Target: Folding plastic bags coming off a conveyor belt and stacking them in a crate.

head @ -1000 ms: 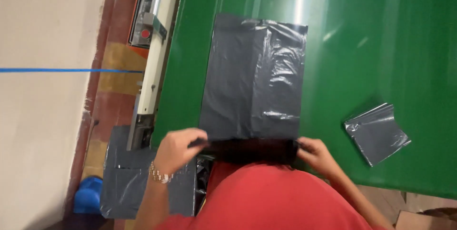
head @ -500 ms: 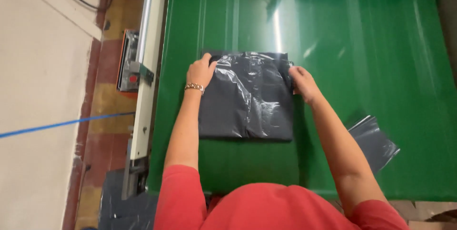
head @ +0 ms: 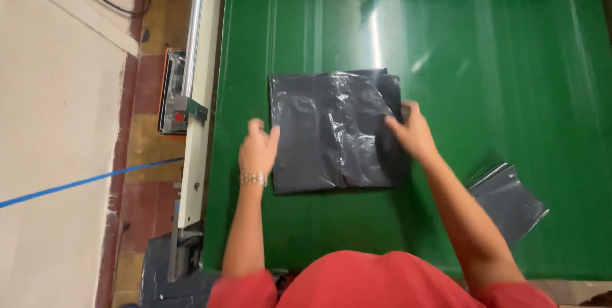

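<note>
A dark grey plastic bag (head: pixel 331 132), folded into a rough square, lies flat on the green table (head: pixel 497 59). My left hand (head: pixel 258 148) hovers at the bag's left edge, fingers loosely apart, a bracelet on the wrist. Whether it touches the edge is blurred. My right hand (head: pixel 411 132) rests flat on the bag's right side, pressing the plastic down without gripping it.
A second folded grey bag (head: pixel 510 196) lies on the table to my right, partly under my forearm. A metal rail (head: pixel 197 110) with a red-buttoned control box (head: pixel 172 94) runs along the table's left edge. More grey bags (head: pixel 159 282) lie on the floor below.
The long bag was folded in half away from me into a square. Since then both hands slid back from its far corners to its sides.
</note>
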